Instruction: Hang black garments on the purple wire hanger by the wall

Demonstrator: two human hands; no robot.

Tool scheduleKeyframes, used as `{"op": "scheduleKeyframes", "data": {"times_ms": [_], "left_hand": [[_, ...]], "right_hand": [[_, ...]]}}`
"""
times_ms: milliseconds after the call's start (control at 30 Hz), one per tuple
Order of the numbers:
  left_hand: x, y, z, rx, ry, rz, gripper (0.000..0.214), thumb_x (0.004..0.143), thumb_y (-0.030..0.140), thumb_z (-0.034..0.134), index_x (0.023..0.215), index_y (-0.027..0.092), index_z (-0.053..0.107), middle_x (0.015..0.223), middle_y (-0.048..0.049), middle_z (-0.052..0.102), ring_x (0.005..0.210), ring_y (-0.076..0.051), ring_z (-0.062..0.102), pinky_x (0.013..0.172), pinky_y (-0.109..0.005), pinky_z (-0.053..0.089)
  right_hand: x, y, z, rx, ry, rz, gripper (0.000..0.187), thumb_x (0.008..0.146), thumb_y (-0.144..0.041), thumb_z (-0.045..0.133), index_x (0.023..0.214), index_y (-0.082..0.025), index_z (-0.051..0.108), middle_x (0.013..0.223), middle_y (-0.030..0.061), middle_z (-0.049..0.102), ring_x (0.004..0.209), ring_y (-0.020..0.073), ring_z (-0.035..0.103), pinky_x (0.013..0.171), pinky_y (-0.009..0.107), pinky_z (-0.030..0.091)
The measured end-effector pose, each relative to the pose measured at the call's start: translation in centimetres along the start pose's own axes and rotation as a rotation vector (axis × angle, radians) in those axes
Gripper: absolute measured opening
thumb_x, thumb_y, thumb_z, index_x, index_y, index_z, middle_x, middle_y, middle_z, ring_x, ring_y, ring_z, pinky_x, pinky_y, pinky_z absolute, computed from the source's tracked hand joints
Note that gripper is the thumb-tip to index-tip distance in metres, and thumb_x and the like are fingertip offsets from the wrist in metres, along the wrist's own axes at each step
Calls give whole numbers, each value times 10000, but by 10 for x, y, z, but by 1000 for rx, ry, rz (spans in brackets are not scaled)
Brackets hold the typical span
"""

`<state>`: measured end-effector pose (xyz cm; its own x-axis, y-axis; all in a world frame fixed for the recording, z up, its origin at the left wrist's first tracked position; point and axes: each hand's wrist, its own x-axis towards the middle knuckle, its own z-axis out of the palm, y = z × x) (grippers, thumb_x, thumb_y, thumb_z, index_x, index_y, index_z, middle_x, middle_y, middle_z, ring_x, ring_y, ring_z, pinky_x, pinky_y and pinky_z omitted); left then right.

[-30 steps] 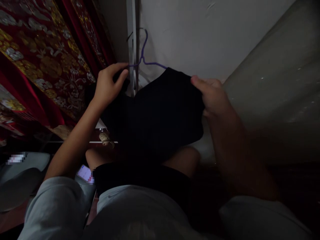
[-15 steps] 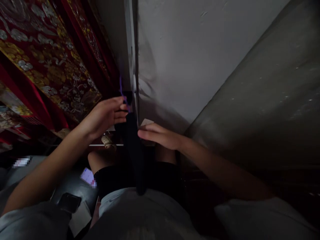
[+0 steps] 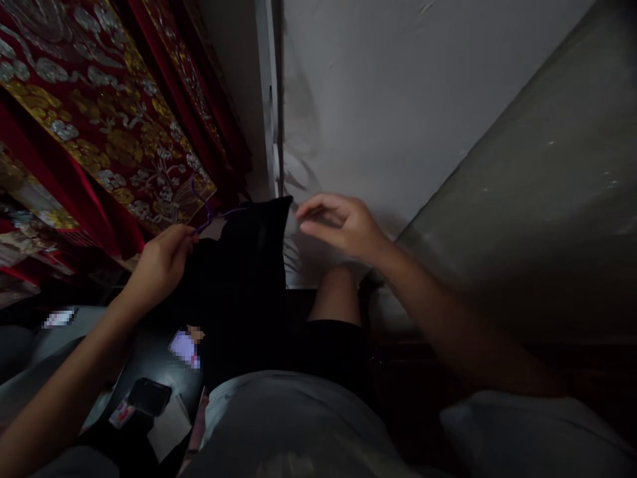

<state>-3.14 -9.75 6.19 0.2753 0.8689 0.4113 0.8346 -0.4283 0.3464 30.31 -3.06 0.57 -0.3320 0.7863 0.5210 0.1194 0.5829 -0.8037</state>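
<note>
A thin purple clothes hanger (image 3: 205, 222) shows its hook and one arm at the neck of a black garment (image 3: 249, 252). My left hand (image 3: 166, 262) is closed around the hanger just below its hook. The garment spreads out to the right and hangs down over my lap, its lower part merging with my dark shorts. Just right of the garment's pointed upper corner is my right hand (image 3: 341, 226), fingers loosely curved and apart, with nothing visible in them. A small gap separates it from the cloth.
Red embroidered hangings (image 3: 114, 133) fill the upper left. A pale wall panel (image 3: 378, 99) rises ahead, and a grey-green surface (image 3: 537, 186) slopes away at right. On a dark seat (image 3: 134, 358) at left lie a lit phone (image 3: 184, 348), a black case-like item (image 3: 149, 396) and white paper (image 3: 169, 428).
The garment, bunched narrow before, is now spread wide. My left hand has moved left with the hanger; my right hand has moved up and right, away from the cloth.
</note>
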Motion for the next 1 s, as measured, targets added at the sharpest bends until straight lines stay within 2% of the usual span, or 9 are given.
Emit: {"op": "scheduleKeyframes", "data": {"times_ms": [67, 133, 233, 300, 433, 633, 767, 900, 1000], "left_hand": [[1, -5, -2, 24, 55, 109, 213, 1024, 281, 427, 1008, 229, 634, 876, -51, 652, 805, -213, 636, 773, -359, 512], [1, -6, 0, 37, 148, 199, 211, 1021, 248, 441, 1024, 228, 651, 860, -59, 656, 781, -211, 637, 741, -353, 521], [6, -10, 5, 99, 325, 242, 219, 1022, 217, 465, 1066, 218, 679, 887, -74, 687, 787, -207, 658, 726, -338, 527], [14, -15, 9, 145, 417, 218, 233, 1019, 197, 472, 1086, 195, 695, 920, -79, 711, 826, -206, 680, 754, -330, 534], [38, -24, 13, 38, 522, 193, 189, 1027, 256, 544, 1098, 211, 714, 1032, -71, 743, 983, -220, 702, 900, -350, 546], [49, -5, 29, -83, 723, 450, 185, 1070, 251, 527, 1189, 204, 660, 1194, -90, 673, 1200, -231, 619, 1063, -434, 471], [37, 5, 71, -36, 375, 511, 301, 1043, 139, 475, 1296, 196, 628, 1022, -51, 712, 924, -166, 682, 842, -303, 540], [26, -1, 132, 43, -141, 252, 631, 1015, 142, 458, 1615, 289, 334, 1143, -37, 747, 847, -180, 725, 750, -274, 540], [16, -11, 177, 126, -279, 69, 517, 1028, 217, 486, 1541, 275, 455, 1140, -65, 748, 810, -212, 723, 718, -295, 526]], "right_hand": [[5, 16, -14, -69, 126, -9, 424, 811, -418, 774, 1192, -252, 689, 1298, 71, 673, 1189, 248, 623, 1046, 440, 513], [6, 34, -19, -47, 60, 80, 556, 794, -516, 797, 1284, -289, 664, 1350, 66, 663, 1219, 259, 627, 1052, 463, 522], [-1, 51, -16, 214, -209, 340, 567, 870, -753, 620, 1105, -253, 748, 1057, 86, 762, 971, 242, 722, 879, 418, 607], [-6, 51, -12, 363, -220, 432, 590, 853, -781, 625, 948, -216, 763, 869, 82, 761, 786, 215, 720, 722, 360, 618], [10, 37, -16, 406, 151, 337, 429, 735, -543, 881, 929, -188, 737, 815, 38, 748, 747, 189, 712, 689, 322, 607], [71, 33, -55, 460, 484, 224, 106, 866, -306, 747, 908, -216, 714, 911, 45, 759, 985, 225, 729, 865, 385, 623], [63, 42, -79, 452, 557, 183, 90, 819, -349, 749, 876, -291, 711, 984, 39, 756, 1040, 276, 701, 823, 426, 640], [25, 46, -80, 417, 639, 211, 80, 799, -347, 758, 848, -298, 717, 955, 41, 739, 1016, 288, 700, 815, 441, 629], [6, 52, -78, 385, 678, 206, 114, 774, -367, 772, 799, -282, 699, 866, 48, 712, 981, 282, 705, 813, 443, 621]]}}
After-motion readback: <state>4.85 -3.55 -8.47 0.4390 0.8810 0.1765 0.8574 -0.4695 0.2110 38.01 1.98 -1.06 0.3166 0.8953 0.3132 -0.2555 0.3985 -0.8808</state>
